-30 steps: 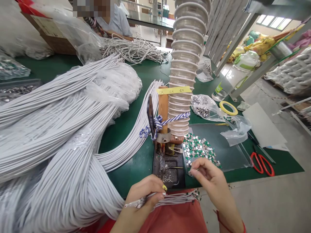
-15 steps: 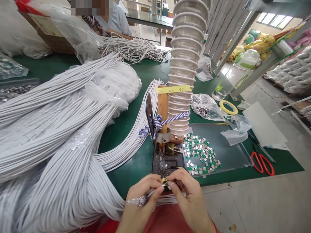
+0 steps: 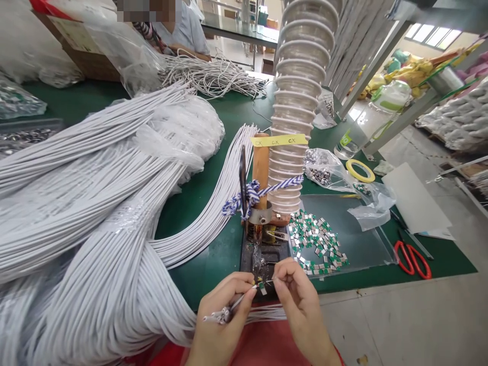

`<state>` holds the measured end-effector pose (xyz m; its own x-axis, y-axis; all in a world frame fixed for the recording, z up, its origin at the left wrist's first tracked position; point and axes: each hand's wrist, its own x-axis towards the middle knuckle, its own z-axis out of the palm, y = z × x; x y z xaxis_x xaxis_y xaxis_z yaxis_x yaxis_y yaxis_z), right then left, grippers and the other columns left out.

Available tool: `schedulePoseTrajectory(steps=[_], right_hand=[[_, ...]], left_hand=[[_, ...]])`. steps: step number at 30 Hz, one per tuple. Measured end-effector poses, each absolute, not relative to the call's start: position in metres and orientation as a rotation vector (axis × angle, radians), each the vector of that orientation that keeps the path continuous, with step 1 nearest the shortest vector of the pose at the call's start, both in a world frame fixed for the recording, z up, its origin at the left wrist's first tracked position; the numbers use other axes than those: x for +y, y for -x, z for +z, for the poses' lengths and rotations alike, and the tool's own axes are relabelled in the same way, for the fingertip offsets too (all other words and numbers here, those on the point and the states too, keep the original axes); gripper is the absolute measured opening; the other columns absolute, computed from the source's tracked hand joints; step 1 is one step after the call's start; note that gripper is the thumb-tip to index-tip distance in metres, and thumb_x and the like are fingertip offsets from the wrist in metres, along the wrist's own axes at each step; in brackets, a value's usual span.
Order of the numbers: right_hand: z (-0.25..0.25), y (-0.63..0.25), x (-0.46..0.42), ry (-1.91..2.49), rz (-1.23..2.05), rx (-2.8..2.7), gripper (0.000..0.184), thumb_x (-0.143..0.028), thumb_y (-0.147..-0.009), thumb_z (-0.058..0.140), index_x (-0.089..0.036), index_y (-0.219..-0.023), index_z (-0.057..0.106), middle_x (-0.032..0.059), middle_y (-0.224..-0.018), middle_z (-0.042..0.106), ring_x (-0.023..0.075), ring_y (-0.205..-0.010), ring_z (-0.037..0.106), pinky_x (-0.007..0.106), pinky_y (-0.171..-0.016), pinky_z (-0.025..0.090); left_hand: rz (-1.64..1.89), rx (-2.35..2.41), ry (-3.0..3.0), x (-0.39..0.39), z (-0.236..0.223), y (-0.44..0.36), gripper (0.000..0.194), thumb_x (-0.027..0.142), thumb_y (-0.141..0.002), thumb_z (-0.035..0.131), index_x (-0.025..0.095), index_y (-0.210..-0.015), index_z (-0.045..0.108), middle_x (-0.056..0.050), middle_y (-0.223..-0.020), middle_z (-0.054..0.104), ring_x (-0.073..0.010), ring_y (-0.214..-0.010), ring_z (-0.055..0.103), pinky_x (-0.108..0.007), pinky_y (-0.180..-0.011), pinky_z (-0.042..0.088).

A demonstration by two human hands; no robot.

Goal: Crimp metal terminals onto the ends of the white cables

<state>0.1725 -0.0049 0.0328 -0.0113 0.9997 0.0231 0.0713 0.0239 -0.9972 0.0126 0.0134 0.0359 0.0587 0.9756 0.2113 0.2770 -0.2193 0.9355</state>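
My left hand [image 3: 224,312] is closed around several white cables [image 3: 237,303], their cut ends sticking out by the palm. One cable runs up between thumb and forefinger to a small green and silver connector board [image 3: 262,288]. Just right of it, my right hand [image 3: 299,300] pinches a thin silvery wire [image 3: 269,281] that reaches toward the board. Both hands are over the front of a dark base [image 3: 274,252]. Clamped above that base is a tool with a wooden handle [image 3: 261,168], like a soldering iron, with a blue and white rope [image 3: 282,185] tied round it.
Behind the tool rises a clear ribbed hose [image 3: 297,101]. A tray [image 3: 362,249] of small connector boards [image 3: 320,243] lies right, beside red scissors [image 3: 414,259], yellow tape [image 3: 360,171] and a bottle [image 3: 366,122]. White cable bundles [image 3: 95,213] cover the left. A person [image 3: 186,30] sits across the table.
My right hand has drawn slightly right and up, away from my left fingertips. The connector board and thin wire now show in the gap. The left hand still holds the cables.
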Motion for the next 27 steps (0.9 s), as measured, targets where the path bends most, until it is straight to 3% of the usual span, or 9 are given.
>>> schedulePoseTrajectory(steps=[11, 27], right_hand=[[0.034, -0.159, 0.001, 1.244, 1.034, -1.309, 0.013, -0.014, -0.095, 0.055, -0.021, -0.084, 0.057, 0.0052, -0.090, 0.064, 0.0181, -0.080, 0.062, 0.027, -0.071, 0.049], [0.031, -0.158, 0.000, 1.228, 1.032, -1.275, 0.013, -0.013, -0.093, 0.056, -0.022, -0.084, 0.058, 0.0041, -0.090, 0.063, 0.0173, -0.080, 0.062, 0.026, -0.072, 0.050]], left_hand=[[1.170, 1.331, -1.639, 0.014, 0.042, -0.009, 0.020, 0.012, -0.086, 0.062, 0.019, -0.069, 0.069, -0.005, -0.079, 0.075, -0.0175, -0.071, 0.073, -0.020, -0.064, 0.057], [1.140, 1.329, -1.624, 0.006, 0.034, -0.007, 0.014, 0.011, -0.087, 0.063, 0.020, -0.077, 0.068, -0.006, -0.090, 0.075, -0.0182, -0.082, 0.072, -0.022, -0.072, 0.056]])
